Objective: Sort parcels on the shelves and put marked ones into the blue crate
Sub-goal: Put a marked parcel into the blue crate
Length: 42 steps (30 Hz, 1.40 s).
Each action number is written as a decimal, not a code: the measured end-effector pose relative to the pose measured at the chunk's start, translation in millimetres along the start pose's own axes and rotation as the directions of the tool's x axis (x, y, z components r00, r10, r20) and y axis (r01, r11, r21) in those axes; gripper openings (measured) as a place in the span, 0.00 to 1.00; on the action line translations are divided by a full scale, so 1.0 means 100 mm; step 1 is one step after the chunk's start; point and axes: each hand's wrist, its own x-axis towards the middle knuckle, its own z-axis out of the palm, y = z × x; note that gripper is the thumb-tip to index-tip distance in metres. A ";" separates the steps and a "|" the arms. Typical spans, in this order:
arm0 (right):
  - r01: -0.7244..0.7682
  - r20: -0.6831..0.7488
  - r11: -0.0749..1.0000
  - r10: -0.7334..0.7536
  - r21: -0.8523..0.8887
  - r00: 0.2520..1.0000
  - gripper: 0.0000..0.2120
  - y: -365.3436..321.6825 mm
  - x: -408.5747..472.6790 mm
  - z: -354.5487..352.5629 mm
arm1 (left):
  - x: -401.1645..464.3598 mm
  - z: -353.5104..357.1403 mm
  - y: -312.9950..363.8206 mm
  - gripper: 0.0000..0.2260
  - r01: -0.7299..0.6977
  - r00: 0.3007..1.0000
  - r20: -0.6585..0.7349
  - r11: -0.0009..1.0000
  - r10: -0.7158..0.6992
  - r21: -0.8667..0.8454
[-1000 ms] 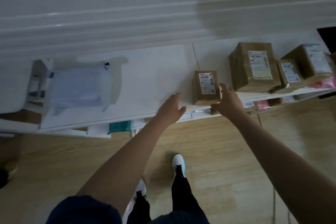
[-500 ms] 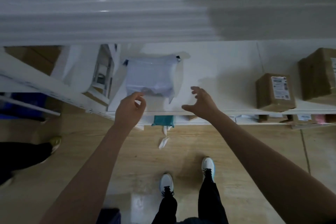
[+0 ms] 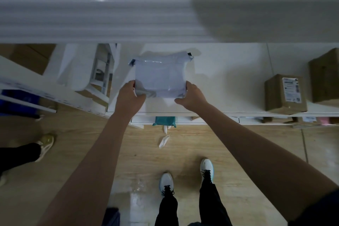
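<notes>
A pale grey-white plastic mailer bag (image 3: 159, 73) lies on the white shelf (image 3: 229, 86) in front of me. My left hand (image 3: 128, 97) grips its near left corner and my right hand (image 3: 190, 95) grips its near right corner. A small brown cardboard box (image 3: 284, 93) with a white label stands on the same shelf to the right, and a larger brown box (image 3: 324, 75) sits beyond it at the frame edge. A blue crate (image 3: 16, 102) shows partly at the far left, under another shelf.
A teal parcel (image 3: 165, 121) and pink and brown parcels (image 3: 311, 120) lie on the lower shelf. White paper scraps (image 3: 163, 140) are on the wooden floor. Another person's leg and yellow shoe (image 3: 44, 143) stand at the left. A white rack (image 3: 102, 71) adjoins the shelf's left end.
I turned left from the small brown box to the mailer bag. Both hands reached forward and took hold of the bag's near corners.
</notes>
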 end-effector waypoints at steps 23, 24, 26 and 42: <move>-0.204 -0.193 0.979 0.201 0.000 0.960 0.27 1.27 -0.95 -1.23 | -0.70 1.22 1.25 0.17 -0.237 0.964 0.133 0.971 0.231 0.031; -0.180 -0.213 0.983 0.172 -0.019 0.962 0.29 1.26 -0.99 -1.29 | -0.71 1.24 1.27 0.17 -0.222 0.967 0.128 0.975 0.222 -0.013; -0.132 -0.251 0.987 0.105 -0.092 0.962 0.34 1.19 -1.06 -1.39 | -0.76 1.28 1.31 0.15 -0.193 0.970 0.135 0.978 0.202 -0.075; 0.220 -0.317 0.852 -0.399 -0.475 0.860 0.37 0.16 -1.21 -0.86 | -0.83 0.84 1.19 0.09 -0.045 0.985 0.158 0.982 0.075 -0.182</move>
